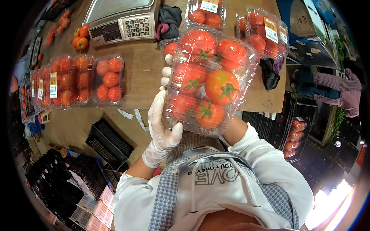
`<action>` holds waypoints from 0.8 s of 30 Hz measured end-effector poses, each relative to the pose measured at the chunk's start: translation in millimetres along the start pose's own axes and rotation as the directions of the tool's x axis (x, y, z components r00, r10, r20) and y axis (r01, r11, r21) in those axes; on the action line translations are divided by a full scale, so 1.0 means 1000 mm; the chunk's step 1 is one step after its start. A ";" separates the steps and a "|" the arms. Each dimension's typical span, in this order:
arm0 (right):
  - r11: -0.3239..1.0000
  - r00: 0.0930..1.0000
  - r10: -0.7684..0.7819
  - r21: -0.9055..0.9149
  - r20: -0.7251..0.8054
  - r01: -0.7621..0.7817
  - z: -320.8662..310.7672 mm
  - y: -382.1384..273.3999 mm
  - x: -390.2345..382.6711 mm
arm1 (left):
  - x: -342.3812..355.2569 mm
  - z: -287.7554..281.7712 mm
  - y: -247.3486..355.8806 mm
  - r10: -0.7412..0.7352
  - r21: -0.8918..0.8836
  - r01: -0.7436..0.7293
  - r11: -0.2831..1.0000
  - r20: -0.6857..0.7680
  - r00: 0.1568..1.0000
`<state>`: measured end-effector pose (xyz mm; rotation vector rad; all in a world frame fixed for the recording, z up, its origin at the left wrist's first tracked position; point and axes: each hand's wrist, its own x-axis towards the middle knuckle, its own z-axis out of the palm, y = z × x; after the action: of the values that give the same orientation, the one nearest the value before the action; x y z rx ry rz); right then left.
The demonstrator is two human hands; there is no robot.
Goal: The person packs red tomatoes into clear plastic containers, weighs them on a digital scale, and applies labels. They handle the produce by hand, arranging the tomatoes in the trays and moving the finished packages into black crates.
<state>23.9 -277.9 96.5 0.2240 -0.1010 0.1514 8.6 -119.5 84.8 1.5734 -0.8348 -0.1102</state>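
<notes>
A clear plastic clamshell box [248,79] of several red tomatoes [221,86], one partly orange, is held up tilted above the table's near edge. My left hand [160,121], in a thin white glove, closes around its lower left corner, thumb below and fingers along the side. My right forearm passes under the box and most of my right hand is hidden beneath it. White gloved fingertips [166,72] curl out at the box's left edge, apparently those of my right hand. No label shows on this box's lid. Behind it, part of another tomato box [170,48] shows.
Several labelled tomato boxes [53,84] stand at the left, beside an unlabelled one [109,79]. A digital scale [123,29] and loose tomatoes [80,43] are farther back. More labelled packs [266,34] are at the right. A black crate [109,140] lies below the table edge.
</notes>
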 end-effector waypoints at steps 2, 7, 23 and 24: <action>1.000 1.000 -0.007 -0.019 0.009 0.007 0.004 -0.005 -0.010 | 0.000 0.006 0.006 0.023 0.034 -0.023 0.999 0.003 1.000; 0.998 0.998 -0.049 -0.029 0.025 0.050 0.013 -0.014 -0.028 | 0.000 0.022 0.014 -0.004 -0.022 0.005 1.000 0.027 1.000; 0.955 0.952 -0.248 -0.213 -0.180 0.208 0.031 -0.031 -0.058 | 0.012 0.036 0.016 0.129 0.145 -0.124 0.982 -0.025 0.991; 0.931 0.918 -0.306 -0.282 -0.254 0.233 0.033 -0.031 -0.059 | 0.012 0.036 0.017 0.099 -0.005 -0.099 0.995 -0.004 0.995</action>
<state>-32.2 -323.5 115.0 -0.0371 0.2083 -0.1074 -8.7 -155.5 96.9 1.5240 -0.9077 -0.0383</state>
